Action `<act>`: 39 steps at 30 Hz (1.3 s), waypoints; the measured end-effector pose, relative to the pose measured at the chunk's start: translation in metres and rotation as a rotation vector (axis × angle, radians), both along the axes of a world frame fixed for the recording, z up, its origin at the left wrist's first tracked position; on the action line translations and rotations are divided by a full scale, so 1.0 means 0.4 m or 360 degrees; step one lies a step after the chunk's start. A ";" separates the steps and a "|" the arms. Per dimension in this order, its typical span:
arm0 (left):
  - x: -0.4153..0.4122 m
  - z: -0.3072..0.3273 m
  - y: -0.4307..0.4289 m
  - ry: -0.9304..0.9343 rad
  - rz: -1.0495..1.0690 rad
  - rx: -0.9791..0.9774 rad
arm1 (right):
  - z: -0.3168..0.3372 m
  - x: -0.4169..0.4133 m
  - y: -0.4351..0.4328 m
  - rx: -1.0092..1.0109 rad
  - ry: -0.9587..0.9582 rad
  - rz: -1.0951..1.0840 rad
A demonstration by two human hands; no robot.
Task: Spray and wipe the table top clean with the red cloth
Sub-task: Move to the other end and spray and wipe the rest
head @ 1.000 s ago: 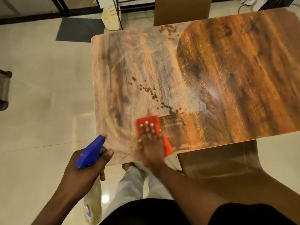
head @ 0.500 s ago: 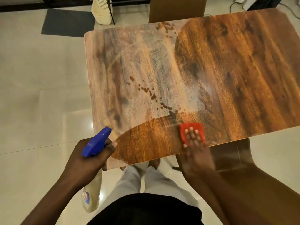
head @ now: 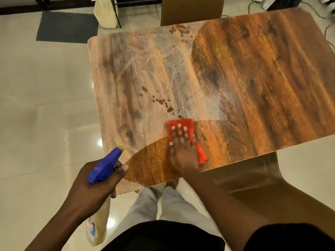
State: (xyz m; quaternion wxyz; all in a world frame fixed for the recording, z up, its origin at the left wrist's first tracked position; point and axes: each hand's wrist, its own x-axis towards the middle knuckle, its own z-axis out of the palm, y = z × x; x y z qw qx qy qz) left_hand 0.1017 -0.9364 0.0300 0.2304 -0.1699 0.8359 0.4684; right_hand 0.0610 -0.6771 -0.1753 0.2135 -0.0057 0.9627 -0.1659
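One table (head: 253,87), one red cloth (head: 183,124), one spray bottle (head: 105,167), two chairs (head: 190,9), two hands (head: 183,153).

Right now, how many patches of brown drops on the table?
2: one trail mid-table, just beyond the cloth; one cluster at the far edge. The cloth may cover more.

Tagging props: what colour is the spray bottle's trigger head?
Blue, on the spray bottle held in the left hand. The head view shows it.
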 end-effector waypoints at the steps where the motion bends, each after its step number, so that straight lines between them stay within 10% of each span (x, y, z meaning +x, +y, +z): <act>1: -0.003 0.000 -0.001 0.0007 -0.0005 -0.0008 | 0.002 0.028 -0.082 -0.0098 -0.0004 0.0206; 10: -0.048 -0.032 0.019 0.0111 -0.0040 -0.0041 | -0.047 0.203 -0.106 -0.0183 0.0118 0.1302; 20: -0.069 -0.035 0.079 0.0077 0.0079 0.0075 | -0.023 -0.016 0.564 0.0152 0.0006 -0.0219; 27: -0.072 -0.030 0.075 0.0107 0.0200 0.0010 | -0.018 -0.348 0.473 0.0069 0.0010 -0.0899; 39: -0.055 0.004 0.039 0.0083 0.0375 -0.0052 | -0.003 -0.007 -0.340 -0.0238 0.0046 0.1522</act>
